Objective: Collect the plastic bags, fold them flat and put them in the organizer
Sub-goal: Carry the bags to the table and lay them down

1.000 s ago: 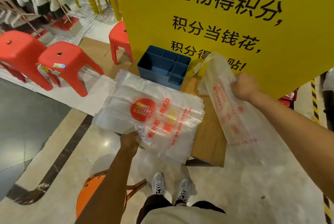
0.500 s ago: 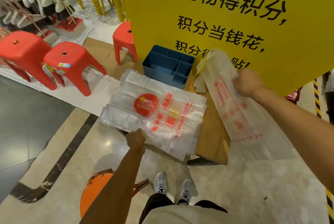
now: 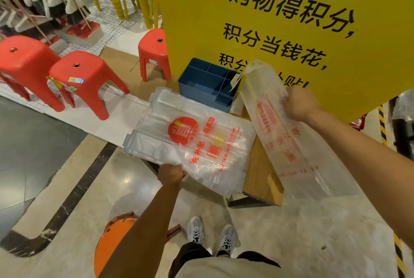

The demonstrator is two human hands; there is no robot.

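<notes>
Separately, a plastic bag (image 3: 282, 134) in each hand's fingers (image 3: 285, 100)

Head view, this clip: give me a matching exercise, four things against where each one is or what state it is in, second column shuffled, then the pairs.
Things:
1. stack of plastic bags
2. single plastic bag
3. blue organizer
4. orange stool

Places or states:
A. on the floor beside the person's shoes
B. held up by the right hand, hanging over the table's right side
C. lying flat on the wooden table, near edge gripped by the left hand
D. at the table's far end, compartments look empty

Pairs: 1-C, 2-B, 3-D, 4-A
</notes>
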